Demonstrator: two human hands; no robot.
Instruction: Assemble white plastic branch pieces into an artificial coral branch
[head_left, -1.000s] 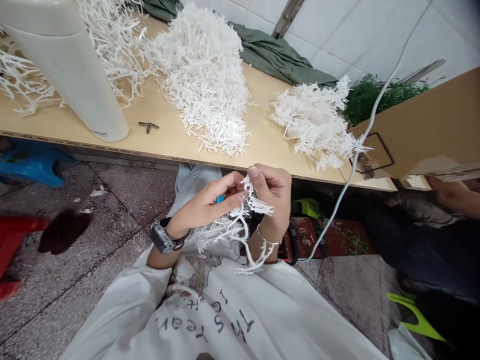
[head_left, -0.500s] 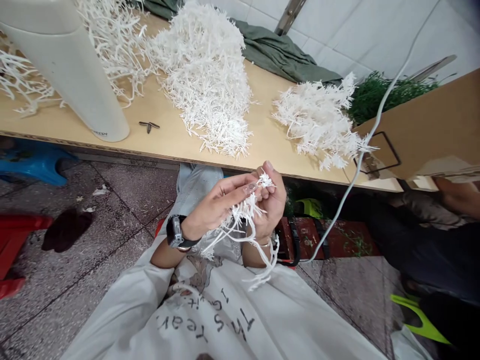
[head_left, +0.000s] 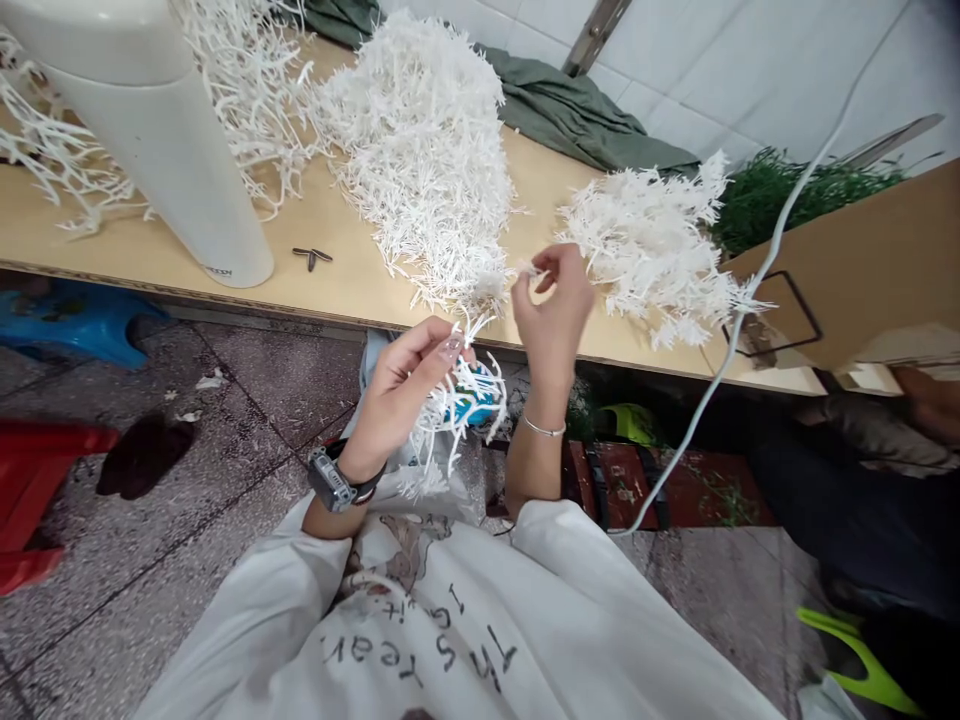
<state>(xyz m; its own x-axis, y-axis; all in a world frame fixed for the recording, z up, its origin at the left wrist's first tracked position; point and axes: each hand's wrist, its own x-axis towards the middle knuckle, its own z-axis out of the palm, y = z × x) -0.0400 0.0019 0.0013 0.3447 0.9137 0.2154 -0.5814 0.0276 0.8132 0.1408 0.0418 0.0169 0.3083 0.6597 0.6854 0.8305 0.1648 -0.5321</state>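
Left hand [head_left: 397, 398] holds sprig [head_left: 466, 378]; shirt [head_left: 420, 632] reads "it".

- Three heaps of white strands [head_left: 431, 165] on the tabletop [head_left: 360, 285]
- Three dark seeds [head_left: 311, 258] near its front edge
- One white bottle [head_left: 180, 165] by that same edge
- One green cloth [head_left: 581, 115] along the back edge
- Two hands by the front edge: one left hand [head_left: 394, 400], one right hand [head_left: 559, 305]
- One held bunch [head_left: 435, 430]
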